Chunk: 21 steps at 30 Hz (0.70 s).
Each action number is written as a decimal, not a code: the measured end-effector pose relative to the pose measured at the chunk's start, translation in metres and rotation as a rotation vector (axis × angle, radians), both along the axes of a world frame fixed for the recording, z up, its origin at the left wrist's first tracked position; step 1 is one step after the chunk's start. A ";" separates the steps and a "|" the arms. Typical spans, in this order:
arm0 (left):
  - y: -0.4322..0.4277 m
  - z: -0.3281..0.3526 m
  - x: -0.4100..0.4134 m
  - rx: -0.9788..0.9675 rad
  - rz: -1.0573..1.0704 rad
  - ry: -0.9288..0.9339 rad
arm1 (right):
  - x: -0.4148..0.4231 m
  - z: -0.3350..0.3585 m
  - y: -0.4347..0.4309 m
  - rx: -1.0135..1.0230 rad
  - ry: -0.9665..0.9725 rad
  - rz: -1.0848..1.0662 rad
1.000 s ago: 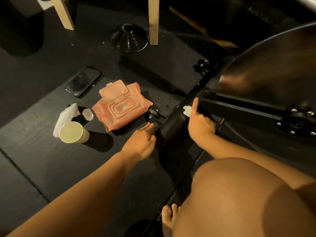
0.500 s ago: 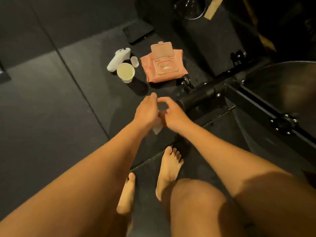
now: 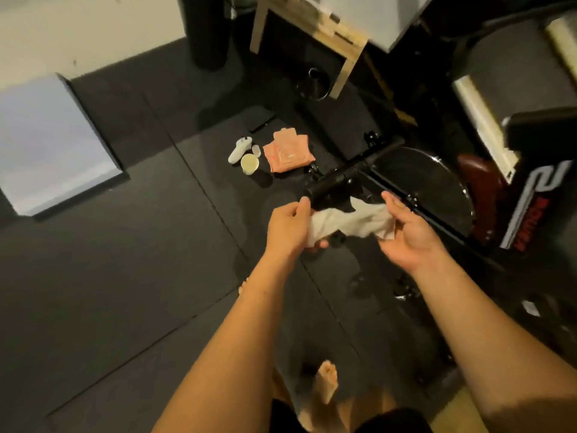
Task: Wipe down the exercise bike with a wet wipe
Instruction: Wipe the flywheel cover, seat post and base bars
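Slippage threatens: the crumpled white wet wipe (image 3: 349, 220), pinched at either end by left hand (image 3: 291, 227) and right hand (image 3: 409, 237) over the black exercise bike (image 3: 334, 181), could drop if either grip loosens.

Both bare forearms reach forward, hands close together. The left hand (image 3: 292, 225), knuckles up, curls its fingers round one end of the wipe (image 3: 349, 220); the right hand (image 3: 409, 235), palm up, pinches the other end.

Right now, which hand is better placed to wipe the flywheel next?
Probably the right hand: it holds one end of the wet wipe beside the flywheel, while the left hand grips the other end farther away.
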State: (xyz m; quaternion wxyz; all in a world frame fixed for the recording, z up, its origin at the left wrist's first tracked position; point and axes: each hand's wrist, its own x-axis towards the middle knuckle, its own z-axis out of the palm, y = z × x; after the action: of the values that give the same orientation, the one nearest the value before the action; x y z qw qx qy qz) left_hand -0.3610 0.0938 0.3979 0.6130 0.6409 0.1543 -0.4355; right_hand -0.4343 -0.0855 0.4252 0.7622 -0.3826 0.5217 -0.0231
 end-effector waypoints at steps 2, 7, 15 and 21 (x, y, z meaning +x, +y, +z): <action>-0.010 0.037 -0.007 -0.012 -0.154 -0.042 | -0.016 0.042 0.000 -0.136 0.023 0.114; -0.059 0.126 -0.057 -0.299 -0.662 -0.217 | -0.067 0.135 -0.017 -0.513 0.048 0.251; -0.182 0.233 -0.246 -0.496 -0.713 -0.474 | -0.314 0.239 -0.096 -0.844 0.160 0.076; -0.262 0.277 -0.471 -0.522 -0.887 -0.537 | -0.572 0.296 -0.137 -0.666 -0.046 -0.430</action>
State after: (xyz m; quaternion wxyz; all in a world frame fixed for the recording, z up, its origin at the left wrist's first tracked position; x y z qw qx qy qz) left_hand -0.8315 -0.1686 0.6751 0.5274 0.5599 -0.4025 -0.4963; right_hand -1.0064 -0.2228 0.7213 0.5856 -0.4905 0.5364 -0.3586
